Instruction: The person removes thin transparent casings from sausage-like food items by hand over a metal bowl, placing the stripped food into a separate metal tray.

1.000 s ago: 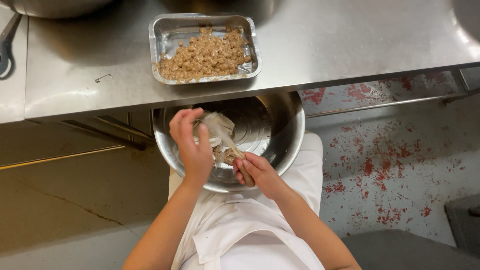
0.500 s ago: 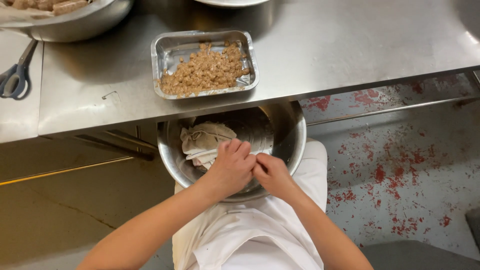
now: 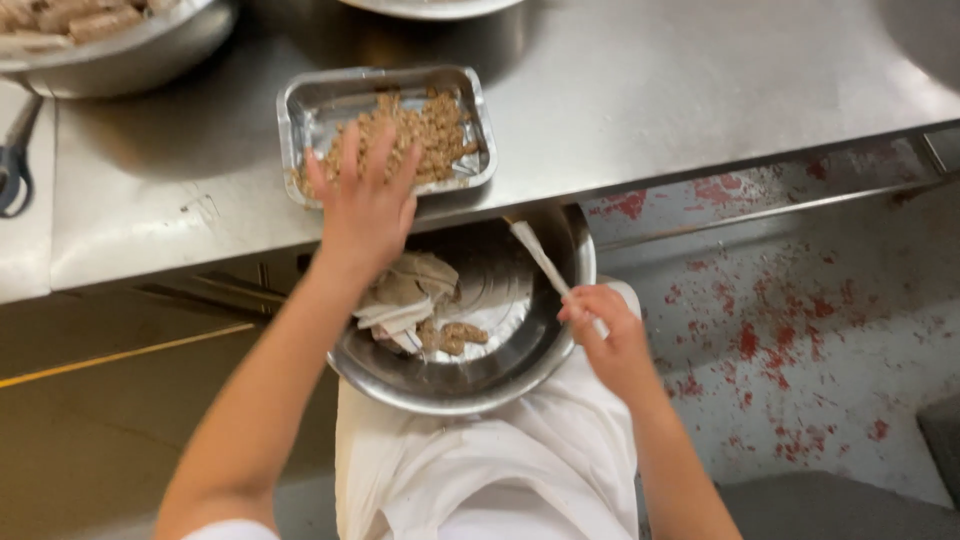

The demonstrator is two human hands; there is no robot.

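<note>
Your left hand (image 3: 365, 205) lies spread over the filling in the tray (image 3: 300, 110) at the tabletop's (image 3: 650, 90) near edge (about half covered). Your right hand (image 3: 605, 330) pinches a white strip (image 3: 535, 255); little filling is left in the bowl (image 3: 480, 385).

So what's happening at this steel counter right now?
A person has a steel bowl on their lap. Their left hand reaches over a foil tray of brown crumbly food on the steel table. Their right hand holds a pale flat strip over the bowl, which contains a crumpled cloth and a few brown bits.
</note>
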